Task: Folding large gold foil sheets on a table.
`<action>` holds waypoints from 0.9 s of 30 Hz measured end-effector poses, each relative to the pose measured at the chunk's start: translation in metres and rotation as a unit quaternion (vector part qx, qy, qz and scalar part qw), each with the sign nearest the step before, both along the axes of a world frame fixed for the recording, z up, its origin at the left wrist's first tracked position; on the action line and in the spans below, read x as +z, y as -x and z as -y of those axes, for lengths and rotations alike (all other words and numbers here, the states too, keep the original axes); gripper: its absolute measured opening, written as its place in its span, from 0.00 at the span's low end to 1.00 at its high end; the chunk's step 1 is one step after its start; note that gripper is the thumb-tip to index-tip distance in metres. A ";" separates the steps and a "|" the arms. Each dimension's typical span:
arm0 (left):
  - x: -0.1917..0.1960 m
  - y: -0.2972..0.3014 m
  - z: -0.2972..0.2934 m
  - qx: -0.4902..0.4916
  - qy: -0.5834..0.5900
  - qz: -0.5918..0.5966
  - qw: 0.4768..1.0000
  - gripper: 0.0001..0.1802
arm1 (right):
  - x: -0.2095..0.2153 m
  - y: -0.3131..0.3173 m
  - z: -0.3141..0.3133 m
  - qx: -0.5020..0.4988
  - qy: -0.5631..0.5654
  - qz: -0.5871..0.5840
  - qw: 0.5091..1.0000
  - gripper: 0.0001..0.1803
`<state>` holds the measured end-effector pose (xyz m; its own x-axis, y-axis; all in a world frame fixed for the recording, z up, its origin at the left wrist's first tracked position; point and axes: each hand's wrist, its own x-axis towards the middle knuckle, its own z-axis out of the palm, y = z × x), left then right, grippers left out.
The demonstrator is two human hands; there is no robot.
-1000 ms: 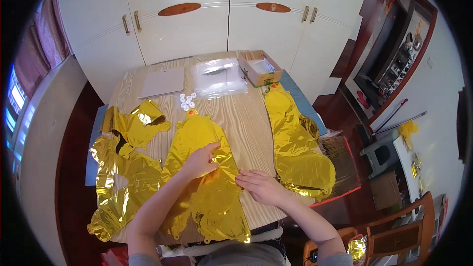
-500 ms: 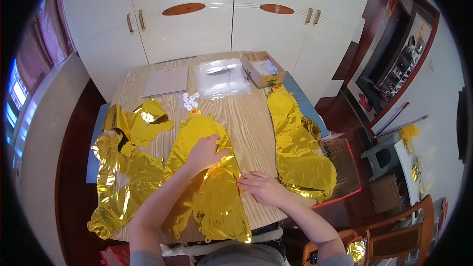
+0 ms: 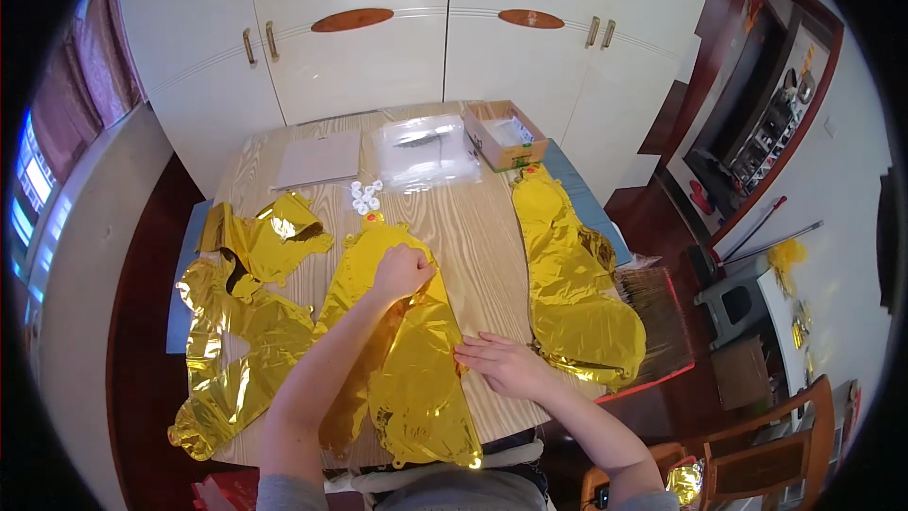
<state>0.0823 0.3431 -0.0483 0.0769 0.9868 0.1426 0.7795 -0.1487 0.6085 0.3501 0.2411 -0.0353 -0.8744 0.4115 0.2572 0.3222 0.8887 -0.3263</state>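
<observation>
A flat gold foil balloon [image 3: 421,378] lies lengthwise in front of me, with a small red mark near its far end. My left hand [image 3: 404,272] is closed in a fist on its upper part, knuckles toward the balloon's right edge; whether foil is pinched in the fingers is hidden. Lower down, my right hand [image 3: 501,362] rests palm down on the table, its outstretched fingertips touching the right edge of that balloon. Another flat gold balloon [image 3: 572,293] lies to the right, apart from both hands. Crumpled gold foil [image 3: 251,341] spreads out at the left.
Along the table's far side are a grey flat board [image 3: 320,158], a clear plastic packet [image 3: 426,153] and an open cardboard box [image 3: 506,136]. Several small white rolls [image 3: 365,196] sit before the board. A wooden chair [image 3: 766,454] stands at the lower right, and white cabinets [image 3: 359,66] rise behind.
My left hand has slid a little up and away along the balloon and curled into a fist. The foil beneath has shifted slightly. My right hand stays almost in place.
</observation>
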 end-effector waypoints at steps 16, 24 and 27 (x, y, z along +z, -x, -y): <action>0.011 -0.007 0.014 0.032 -0.127 -0.089 0.987 0.12 | -0.002 -0.001 -0.001 -0.004 0.009 -0.017 1.000 0.21; 0.023 -0.043 0.105 -0.237 -0.237 -0.162 0.928 0.16 | -0.006 0.000 -0.002 -0.008 0.003 -0.026 1.000 0.21; 0.018 -0.043 0.109 -0.203 -0.227 -0.214 0.928 0.19 | -0.005 0.000 -0.001 -0.009 0.011 -0.040 0.999 0.21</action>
